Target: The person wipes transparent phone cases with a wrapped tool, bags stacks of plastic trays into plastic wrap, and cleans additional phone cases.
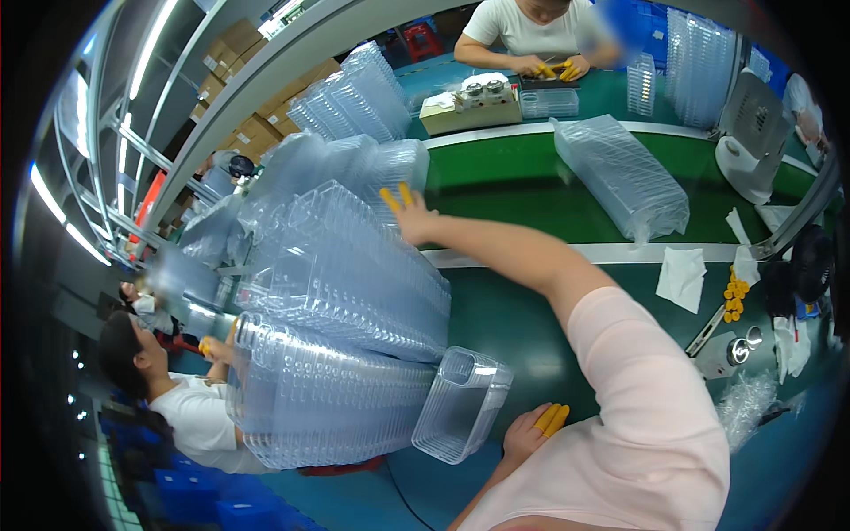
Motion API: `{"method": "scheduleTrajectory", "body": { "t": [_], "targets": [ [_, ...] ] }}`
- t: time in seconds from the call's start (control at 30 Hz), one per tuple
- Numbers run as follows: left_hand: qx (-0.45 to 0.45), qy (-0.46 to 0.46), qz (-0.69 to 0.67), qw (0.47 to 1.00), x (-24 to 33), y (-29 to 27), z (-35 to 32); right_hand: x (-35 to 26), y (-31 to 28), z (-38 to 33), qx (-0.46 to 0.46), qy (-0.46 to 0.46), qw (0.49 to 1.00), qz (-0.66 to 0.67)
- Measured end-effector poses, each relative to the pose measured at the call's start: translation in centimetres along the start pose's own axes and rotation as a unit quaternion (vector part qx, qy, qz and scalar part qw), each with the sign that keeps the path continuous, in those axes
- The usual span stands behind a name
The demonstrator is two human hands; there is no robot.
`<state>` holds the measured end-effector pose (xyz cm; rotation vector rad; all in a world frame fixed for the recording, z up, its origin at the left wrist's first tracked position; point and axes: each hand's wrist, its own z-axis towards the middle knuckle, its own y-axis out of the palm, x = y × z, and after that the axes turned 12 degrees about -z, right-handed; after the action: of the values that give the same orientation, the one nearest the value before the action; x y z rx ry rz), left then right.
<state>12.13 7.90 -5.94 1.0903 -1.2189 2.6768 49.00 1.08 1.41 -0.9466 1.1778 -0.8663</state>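
My right hand (412, 218) reaches across to the far end of a long row of nested clear plastic containers (354, 265). Its fingers are apart, two wear yellow finger cots, and nothing shows in its grasp. Low in front of me, my left hand (536, 431) rests at the table's near edge, with yellow cots on the fingers. These fingers lie stretched side by side and hold nothing visible. To its left stands a short stack of clear rectangular containers (462, 405), tilted. A second long nested row (336, 398) lies beside the first.
A green conveyor (496, 190) runs beyond my table, carrying a bagged container stack (624, 177). At right lie a white tissue (681, 278), yellow finger cots (735, 296), a cutter knife (705, 331) and a metal can (739, 351). Co-workers sit opposite (522, 35) and at left (195, 407).
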Motion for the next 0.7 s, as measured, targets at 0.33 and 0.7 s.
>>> {"method": "scheduleTrajectory", "body": {
  "t": [0.33, 0.7],
  "targets": [
    [-0.001, 0.003, 0.008, 1.000, 0.9, -0.1, 0.1, 5.1, -1.6, 1.8, 0.078, 0.042, 0.993, -0.073],
    [0.005, -0.005, 0.023, 1.000, 1.1, -0.3, 0.9, 16.8, -11.6, -14.7, -0.042, 0.117, 0.968, -0.220]
  ]
}}
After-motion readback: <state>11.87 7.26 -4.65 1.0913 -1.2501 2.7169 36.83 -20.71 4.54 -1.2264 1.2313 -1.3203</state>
